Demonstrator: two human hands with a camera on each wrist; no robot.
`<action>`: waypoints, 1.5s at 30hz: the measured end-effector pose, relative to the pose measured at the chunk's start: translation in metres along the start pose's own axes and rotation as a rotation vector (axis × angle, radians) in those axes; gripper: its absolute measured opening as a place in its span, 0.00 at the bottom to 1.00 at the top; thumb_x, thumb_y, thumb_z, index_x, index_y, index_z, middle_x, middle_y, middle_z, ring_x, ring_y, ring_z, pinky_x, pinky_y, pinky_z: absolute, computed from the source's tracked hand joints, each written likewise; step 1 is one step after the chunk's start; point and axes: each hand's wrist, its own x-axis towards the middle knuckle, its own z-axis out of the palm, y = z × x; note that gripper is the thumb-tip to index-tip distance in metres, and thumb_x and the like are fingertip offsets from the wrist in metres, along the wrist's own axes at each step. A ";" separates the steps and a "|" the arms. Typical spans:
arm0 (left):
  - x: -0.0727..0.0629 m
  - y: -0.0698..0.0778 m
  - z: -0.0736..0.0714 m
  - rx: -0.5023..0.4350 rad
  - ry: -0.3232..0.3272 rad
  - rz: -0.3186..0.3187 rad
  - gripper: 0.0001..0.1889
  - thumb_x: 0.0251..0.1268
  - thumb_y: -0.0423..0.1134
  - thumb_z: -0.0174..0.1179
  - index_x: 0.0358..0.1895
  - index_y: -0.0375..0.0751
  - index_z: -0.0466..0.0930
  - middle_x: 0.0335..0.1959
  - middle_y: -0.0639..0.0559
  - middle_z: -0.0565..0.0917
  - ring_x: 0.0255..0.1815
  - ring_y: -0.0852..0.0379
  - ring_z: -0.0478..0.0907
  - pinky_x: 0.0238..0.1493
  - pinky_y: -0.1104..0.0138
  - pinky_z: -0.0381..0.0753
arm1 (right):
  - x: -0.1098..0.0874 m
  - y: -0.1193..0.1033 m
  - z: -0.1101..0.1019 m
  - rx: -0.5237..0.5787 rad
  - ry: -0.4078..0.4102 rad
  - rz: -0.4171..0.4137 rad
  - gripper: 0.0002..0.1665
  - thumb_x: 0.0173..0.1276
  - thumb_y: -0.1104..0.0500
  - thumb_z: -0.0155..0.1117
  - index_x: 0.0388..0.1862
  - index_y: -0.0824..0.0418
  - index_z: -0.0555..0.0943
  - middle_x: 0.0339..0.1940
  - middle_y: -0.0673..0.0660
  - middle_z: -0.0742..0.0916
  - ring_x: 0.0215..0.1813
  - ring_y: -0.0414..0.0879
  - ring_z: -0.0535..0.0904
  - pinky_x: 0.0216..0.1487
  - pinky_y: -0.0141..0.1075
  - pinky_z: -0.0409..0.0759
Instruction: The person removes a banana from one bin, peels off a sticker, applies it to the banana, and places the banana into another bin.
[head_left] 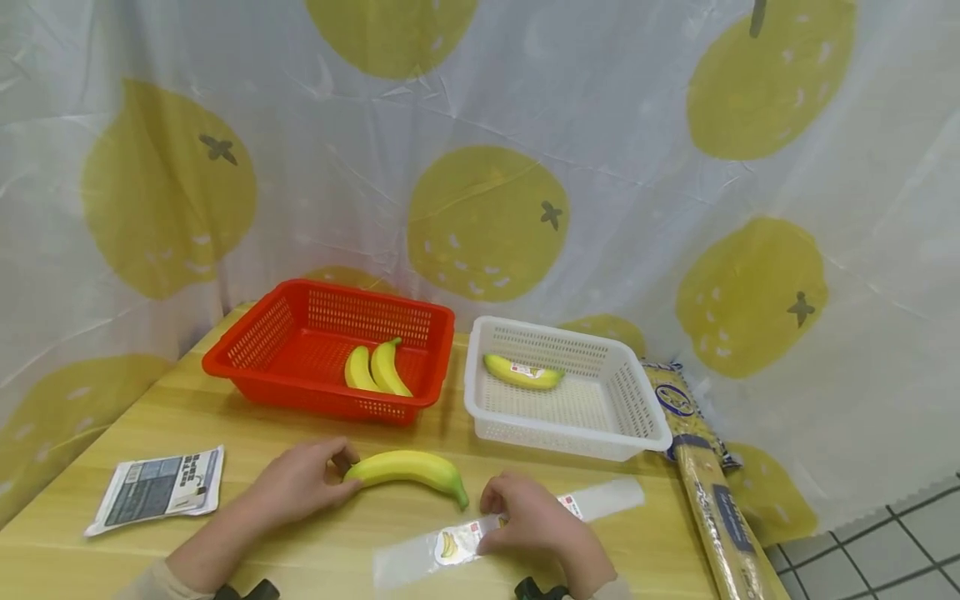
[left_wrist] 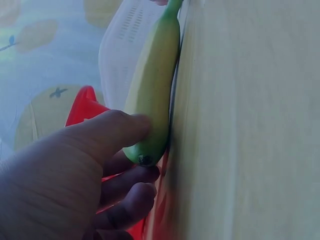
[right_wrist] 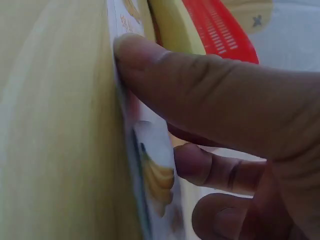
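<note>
My left hand [head_left: 303, 479] grips the blunt end of a yellow banana [head_left: 405, 467] lying crosswise on the table, its green stem pointing right. In the left wrist view the thumb presses on the banana [left_wrist: 154, 80], with the other fingers curled behind its tip. Just right of the stem, my right hand [head_left: 536, 518] holds a clear strip of stickers [head_left: 408, 558] near its middle. The right wrist view shows the thumb on the strip's white printed face, beside a banana-bunch picture [right_wrist: 159, 180], and curled fingertips at its far edge. Part of the strip is hidden under the hand.
Behind stand a red basket [head_left: 258, 379] with two bananas [head_left: 386, 367] and a white basket [head_left: 570, 429] holding a labelled banana [head_left: 517, 373]. Printed packets [head_left: 161, 487] lie left. Along the right edge are a pasta bag [head_left: 675, 400] and a long noodle pack [head_left: 716, 508].
</note>
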 end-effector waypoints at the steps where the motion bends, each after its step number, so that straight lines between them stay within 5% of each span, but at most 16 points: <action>1: -0.001 0.000 0.001 -0.001 -0.004 0.006 0.14 0.56 0.54 0.76 0.40 0.59 0.82 0.32 0.68 0.84 0.32 0.69 0.77 0.35 0.68 0.77 | -0.001 -0.001 0.000 0.000 -0.012 0.005 0.23 0.44 0.48 0.87 0.35 0.47 0.81 0.34 0.40 0.79 0.37 0.33 0.75 0.43 0.29 0.78; 7: -0.005 0.000 0.000 0.033 0.012 0.043 0.19 0.55 0.55 0.76 0.45 0.55 0.83 0.35 0.67 0.85 0.33 0.69 0.77 0.35 0.67 0.77 | -0.003 -0.008 0.000 0.012 -0.043 0.011 0.24 0.42 0.51 0.87 0.28 0.46 0.77 0.29 0.39 0.77 0.30 0.33 0.71 0.34 0.27 0.73; 10: -0.006 0.004 -0.001 0.060 0.081 0.074 0.20 0.55 0.55 0.76 0.49 0.56 0.84 0.37 0.67 0.84 0.31 0.70 0.75 0.32 0.68 0.76 | -0.003 -0.008 -0.002 0.082 -0.054 0.009 0.23 0.43 0.55 0.86 0.29 0.47 0.77 0.27 0.38 0.79 0.29 0.32 0.71 0.33 0.27 0.73; 12: -0.006 0.009 -0.001 0.044 0.182 0.150 0.19 0.56 0.53 0.76 0.49 0.56 0.84 0.38 0.67 0.82 0.30 0.72 0.73 0.29 0.72 0.72 | -0.004 -0.008 -0.004 0.159 -0.071 0.001 0.21 0.45 0.57 0.85 0.31 0.48 0.78 0.26 0.39 0.81 0.28 0.32 0.72 0.32 0.27 0.74; 14: -0.004 0.019 0.001 0.000 0.309 0.295 0.16 0.60 0.51 0.74 0.49 0.54 0.85 0.40 0.65 0.82 0.27 0.72 0.70 0.26 0.78 0.67 | -0.003 -0.007 -0.006 0.226 -0.084 -0.025 0.17 0.50 0.59 0.83 0.32 0.49 0.80 0.25 0.39 0.82 0.27 0.31 0.73 0.31 0.26 0.74; 18: 0.005 0.052 0.010 -0.036 0.539 0.740 0.11 0.69 0.48 0.66 0.45 0.46 0.86 0.41 0.58 0.85 0.25 0.72 0.73 0.25 0.85 0.68 | -0.002 -0.007 -0.008 0.404 -0.085 -0.082 0.09 0.60 0.60 0.78 0.31 0.57 0.83 0.25 0.42 0.83 0.26 0.30 0.74 0.28 0.24 0.73; 20: 0.008 0.074 0.018 0.015 0.579 0.893 0.11 0.69 0.48 0.65 0.43 0.45 0.87 0.39 0.56 0.85 0.25 0.70 0.74 0.27 0.84 0.72 | -0.001 -0.007 -0.007 0.499 -0.056 -0.098 0.09 0.65 0.59 0.75 0.32 0.61 0.83 0.27 0.43 0.84 0.27 0.30 0.75 0.29 0.24 0.73; 22: 0.011 0.093 0.028 0.074 0.577 0.957 0.10 0.63 0.47 0.70 0.41 0.48 0.87 0.38 0.58 0.85 0.26 0.69 0.77 0.28 0.81 0.76 | 0.000 -0.007 -0.005 0.587 0.001 -0.112 0.09 0.68 0.59 0.73 0.33 0.64 0.83 0.29 0.45 0.85 0.29 0.31 0.77 0.30 0.24 0.75; 27: 0.014 0.112 0.051 0.087 0.494 0.846 0.20 0.47 0.47 0.81 0.44 0.50 0.87 0.40 0.60 0.85 0.31 0.67 0.80 0.34 0.78 0.80 | 0.006 -0.009 0.004 0.757 0.137 -0.175 0.09 0.72 0.63 0.68 0.36 0.69 0.82 0.31 0.46 0.86 0.29 0.34 0.78 0.30 0.27 0.76; 35: 0.008 0.101 0.074 -0.328 0.378 0.585 0.17 0.59 0.39 0.77 0.51 0.50 0.84 0.42 0.60 0.87 0.28 0.70 0.76 0.25 0.80 0.73 | 0.007 -0.013 0.013 0.821 0.157 -0.339 0.08 0.71 0.72 0.57 0.44 0.73 0.82 0.32 0.73 0.83 0.34 0.36 0.81 0.32 0.31 0.81; 39: 0.008 0.097 0.077 -0.395 0.372 0.551 0.18 0.58 0.36 0.77 0.50 0.50 0.84 0.43 0.59 0.87 0.28 0.70 0.77 0.24 0.80 0.72 | 0.010 -0.012 0.017 0.772 0.208 -0.417 0.08 0.73 0.73 0.57 0.46 0.71 0.82 0.35 0.74 0.84 0.32 0.37 0.81 0.29 0.38 0.84; 45: 0.010 0.093 0.080 -0.416 0.371 0.560 0.18 0.58 0.31 0.75 0.50 0.51 0.84 0.43 0.60 0.88 0.27 0.69 0.77 0.25 0.81 0.72 | 0.014 -0.015 0.022 0.725 0.260 -0.421 0.06 0.73 0.72 0.61 0.44 0.69 0.83 0.39 0.69 0.84 0.32 0.33 0.79 0.26 0.36 0.84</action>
